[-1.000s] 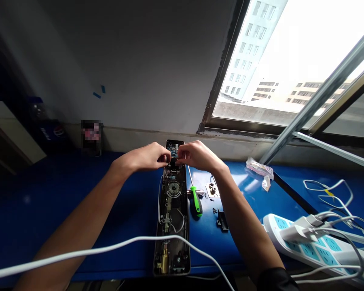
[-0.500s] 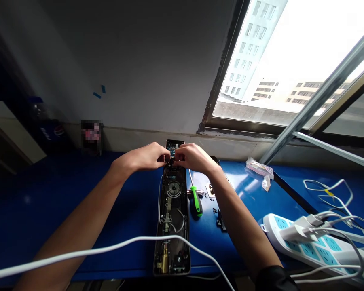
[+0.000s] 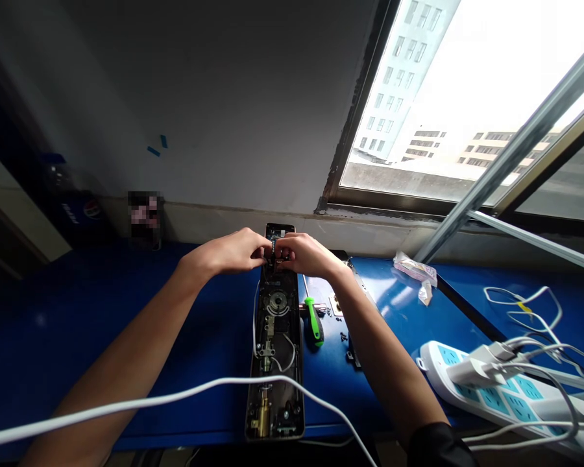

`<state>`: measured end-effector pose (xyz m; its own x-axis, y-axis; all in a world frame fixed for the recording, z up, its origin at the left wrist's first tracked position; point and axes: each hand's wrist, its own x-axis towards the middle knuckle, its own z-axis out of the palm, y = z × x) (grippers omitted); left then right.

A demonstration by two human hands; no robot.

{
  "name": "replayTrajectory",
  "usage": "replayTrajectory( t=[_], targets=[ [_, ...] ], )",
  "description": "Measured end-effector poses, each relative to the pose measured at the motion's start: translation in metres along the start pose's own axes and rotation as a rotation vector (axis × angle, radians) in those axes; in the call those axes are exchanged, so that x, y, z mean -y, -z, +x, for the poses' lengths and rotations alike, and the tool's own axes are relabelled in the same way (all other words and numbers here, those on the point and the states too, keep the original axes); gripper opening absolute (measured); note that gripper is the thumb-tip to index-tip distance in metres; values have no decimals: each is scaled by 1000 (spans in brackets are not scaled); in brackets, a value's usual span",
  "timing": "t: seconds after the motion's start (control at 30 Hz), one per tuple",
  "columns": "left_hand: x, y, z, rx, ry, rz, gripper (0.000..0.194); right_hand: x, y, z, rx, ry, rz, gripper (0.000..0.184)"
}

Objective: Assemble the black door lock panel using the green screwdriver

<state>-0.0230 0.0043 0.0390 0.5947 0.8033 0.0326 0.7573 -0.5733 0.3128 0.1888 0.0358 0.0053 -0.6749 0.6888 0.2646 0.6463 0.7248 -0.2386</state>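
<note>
A long, opened door-lock body (image 3: 276, 363) lies lengthwise on the blue table (image 3: 78, 324), its gears, wires and brass parts exposed. My left hand (image 3: 233, 251) and my right hand (image 3: 304, 253) meet over its far end, fingers pinched together on a small circuit board part (image 3: 274, 248) there. What exactly the fingertips grip is partly hidden. A green-handled screwdriver (image 3: 313, 319) lies just right of the lock body, under my right forearm.
A white cable (image 3: 126, 405) crosses the near end of the lock. A white and blue power strip (image 3: 506, 392) with plugs and cords lies at the right. Small screws and a metal plate (image 3: 338, 303) sit beside the screwdriver. A crumpled wrapper (image 3: 413, 267) rests near the window sill.
My right hand has slid left until its fingers meet my left hand over the lock's far end. The view has shifted slightly.
</note>
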Motion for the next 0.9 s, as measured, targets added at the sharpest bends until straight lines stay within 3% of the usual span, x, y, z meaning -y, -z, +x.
replayTrajectory(
  t=[0.23, 0.63, 0.9],
  targets=[
    [3, -2, 0, 2, 13, -4, 13, 4, -3, 0, -41, -49, -5, 15],
    [-1, 0, -1, 5, -1, 6, 13, -1, -1, 0, -14, -8, 50, 17],
    [-2, -2, 1, -28, -6, 12, 13, -7, 17, -7, -1, 8, 139, 22]
  ],
)
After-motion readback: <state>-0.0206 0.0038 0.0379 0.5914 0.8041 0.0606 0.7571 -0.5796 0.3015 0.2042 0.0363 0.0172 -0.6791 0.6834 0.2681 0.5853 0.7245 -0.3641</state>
